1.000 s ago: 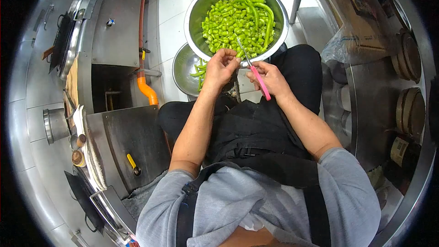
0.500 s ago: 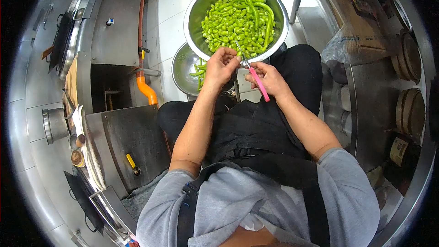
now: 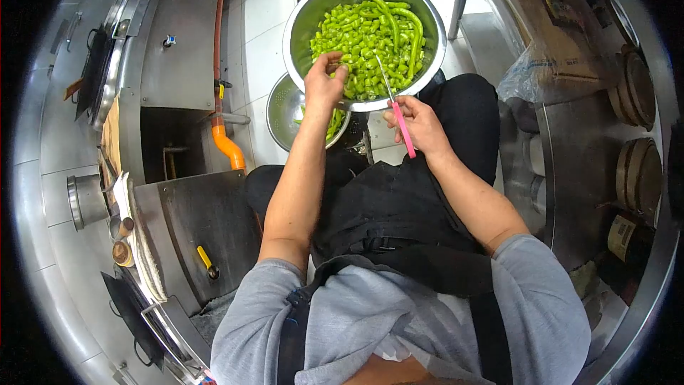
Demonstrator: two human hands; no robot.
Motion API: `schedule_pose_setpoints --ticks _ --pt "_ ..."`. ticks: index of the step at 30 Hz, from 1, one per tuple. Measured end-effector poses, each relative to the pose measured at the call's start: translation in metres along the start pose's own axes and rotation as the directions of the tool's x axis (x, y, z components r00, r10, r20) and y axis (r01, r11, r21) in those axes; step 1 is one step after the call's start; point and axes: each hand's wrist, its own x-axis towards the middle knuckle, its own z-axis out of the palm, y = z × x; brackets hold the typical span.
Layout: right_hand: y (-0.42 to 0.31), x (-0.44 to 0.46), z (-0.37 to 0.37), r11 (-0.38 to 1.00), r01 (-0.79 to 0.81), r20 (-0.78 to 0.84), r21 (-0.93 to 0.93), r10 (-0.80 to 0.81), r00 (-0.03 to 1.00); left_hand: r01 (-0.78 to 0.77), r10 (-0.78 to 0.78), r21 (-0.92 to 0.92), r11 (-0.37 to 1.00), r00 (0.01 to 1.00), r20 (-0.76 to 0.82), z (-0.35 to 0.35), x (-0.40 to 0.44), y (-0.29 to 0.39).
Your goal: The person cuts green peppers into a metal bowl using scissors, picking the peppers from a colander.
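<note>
My right hand grips a pair of scissors with pink handles. Their metal blades point up over the near rim of a large steel bowl. My left hand is above the bowl's left front side, fingers bent, with a gap between thumb and forefinger and nothing discernible in them. Inside the bowl lie many chopped green pepper pieces, and a few long whole green peppers rest on top at the right. Below on the left, a steel colander holds more long green peppers, partly hidden by my left forearm.
Steel kitchen units with an orange pipe and a yellow-handled valve run along the left. On the right, a cardboard box in clear plastic sits on a steel shelf unit. White floor tiles show behind the bowl.
My left hand has moved left and farther over the bowl, away from the scissors, and its fingers have parted. The right hand with the scissors has barely moved.
</note>
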Motion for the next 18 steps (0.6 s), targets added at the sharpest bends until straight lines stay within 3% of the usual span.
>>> schedule_pose_setpoints --ticks 2,5,10,12,18 --pt "0.002 0.001 -0.002 0.998 0.025 -0.008 0.066 -0.024 1.0 -0.017 0.017 0.035 0.999 1.0 0.008 -0.002 0.014 0.007" --pt "-0.002 -0.001 -0.001 0.994 0.032 -0.023 0.104 -0.03 0.999 -0.066 0.045 0.252 0.965 0.995 0.089 0.0 0.036 0.029" --pt "-0.007 -0.003 -0.006 0.984 -0.025 0.001 0.179 0.025 1.0 -0.141 0.093 0.346 0.928 0.984 0.152 0.026 0.093 0.029" --pt "-0.006 -0.003 -0.007 0.976 -0.052 0.0 0.211 0.053 0.999 -0.212 0.151 0.472 0.856 0.975 0.164 0.038 0.116 0.023" --pt "-0.014 -0.001 -0.012 0.952 -0.094 0.036 0.292 0.087 0.996 -0.312 0.179 0.598 0.738 0.945 0.273 0.065 0.147 0.019"
